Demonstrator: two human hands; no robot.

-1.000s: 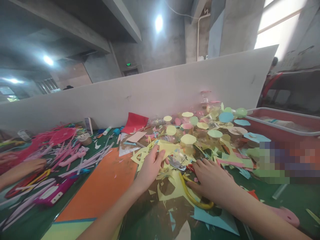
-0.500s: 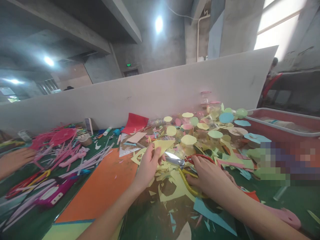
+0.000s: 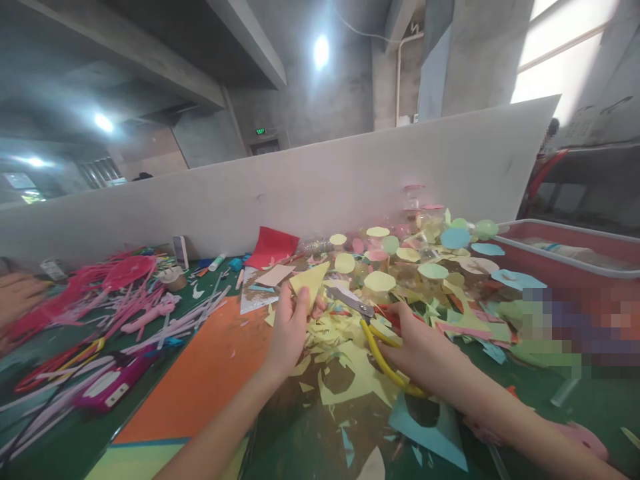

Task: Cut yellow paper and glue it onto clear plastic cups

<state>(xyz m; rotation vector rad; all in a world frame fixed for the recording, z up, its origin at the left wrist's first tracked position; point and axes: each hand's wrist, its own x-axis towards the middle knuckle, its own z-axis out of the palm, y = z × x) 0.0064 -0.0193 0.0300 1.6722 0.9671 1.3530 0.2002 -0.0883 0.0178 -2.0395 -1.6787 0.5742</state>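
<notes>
The left hand pinches the yellow paper above paper scraps, probably so its edge is free; the right hand has its grip around the scissors, whose blades seem nearly together.

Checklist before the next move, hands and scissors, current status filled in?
1. Yellow paper gripped by left hand: ok, pinched at its lower part, pointed end free.
2. Scissors held by right hand: ok, hand at the handles.
3. Paper between the blades: not ok, it sits to the left of the tips.
4. Left fingertips well away from the blade tips: not ok, they look close; exact gap unclear.
5. Co-worker's hand away from the scissors: ok, at the far left edge.
6. Layers in the paper: cannot tell.
</notes>
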